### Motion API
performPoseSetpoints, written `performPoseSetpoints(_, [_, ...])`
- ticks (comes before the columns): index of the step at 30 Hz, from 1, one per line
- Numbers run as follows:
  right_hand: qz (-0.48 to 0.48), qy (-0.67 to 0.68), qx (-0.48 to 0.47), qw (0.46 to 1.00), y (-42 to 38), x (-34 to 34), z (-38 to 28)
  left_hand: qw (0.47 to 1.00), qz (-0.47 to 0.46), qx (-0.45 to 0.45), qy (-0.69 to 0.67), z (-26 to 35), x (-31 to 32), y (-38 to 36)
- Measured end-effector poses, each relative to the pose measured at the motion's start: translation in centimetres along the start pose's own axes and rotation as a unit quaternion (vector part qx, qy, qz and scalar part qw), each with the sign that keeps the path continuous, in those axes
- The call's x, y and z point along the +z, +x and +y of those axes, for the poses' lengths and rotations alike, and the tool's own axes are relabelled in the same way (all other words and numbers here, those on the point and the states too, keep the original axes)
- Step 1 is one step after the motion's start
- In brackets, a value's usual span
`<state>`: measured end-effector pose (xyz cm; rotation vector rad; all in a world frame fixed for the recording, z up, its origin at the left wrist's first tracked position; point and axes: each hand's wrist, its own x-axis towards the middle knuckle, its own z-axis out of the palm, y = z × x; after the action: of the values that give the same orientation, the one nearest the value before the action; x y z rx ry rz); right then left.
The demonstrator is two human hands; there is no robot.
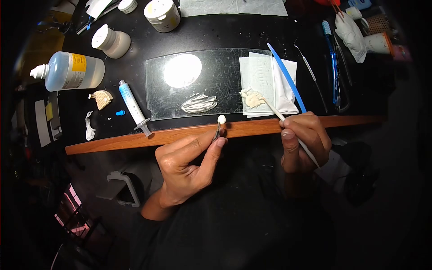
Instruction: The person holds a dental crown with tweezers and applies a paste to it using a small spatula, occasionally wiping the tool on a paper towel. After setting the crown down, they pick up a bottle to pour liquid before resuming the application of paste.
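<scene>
My left hand [189, 164] pinches a short metal holder, likely tweezers [218, 131], in front of the table edge. At its tip sits a small white rounded piece [221, 119], perhaps a dental crown. My right hand [307, 140] grips a slim white stick [275, 110] like a pen. Its far end touches a cream-coloured paste [253, 98] on a paper pad [257, 67]. The pad lies on a glass slab [220, 60]. A smear of white paste [199, 104] is spread on the slab, just beyond my left hand.
A syringe [132, 105], a blue cap [120, 113], a dental model [103, 99] and a large bottle [74, 71] are at left. Jars [162, 15] stand behind. On the right lie a blue stick [288, 76], a metal probe [310, 69] and a blue toothbrush [334, 63]. A wooden edge [180, 136] runs along the front.
</scene>
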<state>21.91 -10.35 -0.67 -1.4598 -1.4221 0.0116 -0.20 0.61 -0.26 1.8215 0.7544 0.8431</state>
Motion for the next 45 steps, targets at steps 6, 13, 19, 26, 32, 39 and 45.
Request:
performPoseSetpoints(6, [0.030,0.056,-0.007,0.998,0.1,0.4,-0.9,1.000,0.003,-0.007,-0.012,0.1,0.1,0.1])
performPoseSetpoints(13, [0.013,0.125,0.020,0.992,0.5,2.4,-1.5,1.000,-0.003,-0.013,-0.005,0.3,0.0,0.1])
performPoseSetpoints(19, [0.007,0.143,0.024,0.989,0.6,2.6,-1.4,1.000,-0.009,0.009,0.009,0.2,-0.1,0.1])
performPoseSetpoints(26, [0.012,0.152,0.023,0.988,0.5,2.7,-1.3,0.999,-0.013,0.001,0.031,0.7,-0.2,0.2])
performPoseSetpoints(32, [-0.028,0.124,0.004,0.992,0.7,2.4,-1.4,0.999,0.007,0.023,0.035,0.5,0.2,0.0])
performPoseSetpoints(39, [-0.011,0.142,0.004,0.990,0.5,2.5,-1.3,0.999,0.012,0.025,0.044,0.7,0.3,0.1])
performPoseSetpoints(45, [-0.035,0.128,-0.011,0.991,0.7,2.1,-1.4,0.998,0.018,0.038,0.037,0.3,0.5,0.0])
